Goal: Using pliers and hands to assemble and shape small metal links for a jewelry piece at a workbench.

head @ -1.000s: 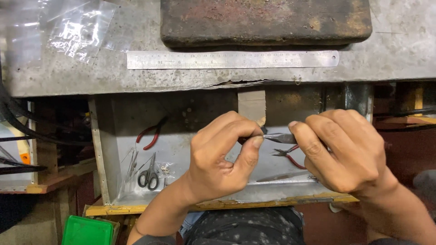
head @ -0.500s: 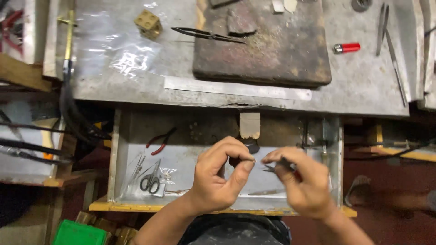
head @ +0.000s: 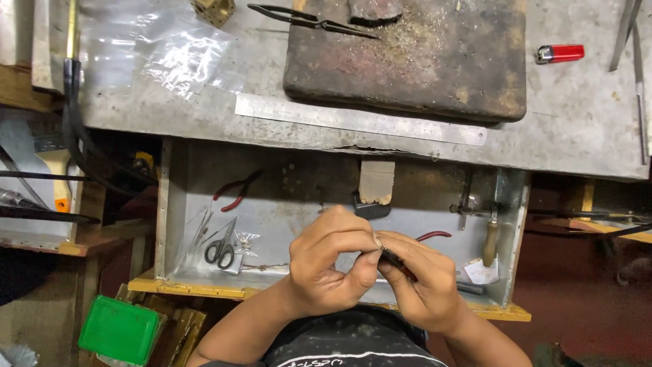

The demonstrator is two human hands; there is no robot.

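Red-handled steel pliers (head: 407,266) sit clenched in the right hand (head: 424,282), low in the frame and directly above the open metal drawer (head: 299,204); one red handle curves out past the knuckles toward the right. Pressed against that hand, the left hand (head: 333,268) has its fingers curled inward, thumb and forefinger pinched at the pliers' tip on something too small to make out. Beneath the hands, on the drawer floor to the left, lie black-handled scissors (head: 221,250), and further back a second pair of red-handled pliers (head: 234,192). On the drawer's right side a wooden-handled tool (head: 489,241) stands near the wall, with a scrap of white paper (head: 482,272) beside it. Left of the drawer, low down, is a green plastic box (head: 119,331). Beyond the drawer, at the front of the grey metal benchtop (head: 577,136), a long steel ruler (head: 360,120) lies flat. Behind it rests a dark scorched rectangular block (head: 421,61), with black tweezers (head: 312,20) across its far left corner. A red lighter (head: 560,53) lies right of the block, and a crumpled clear plastic bag (head: 176,58) lies to its left.
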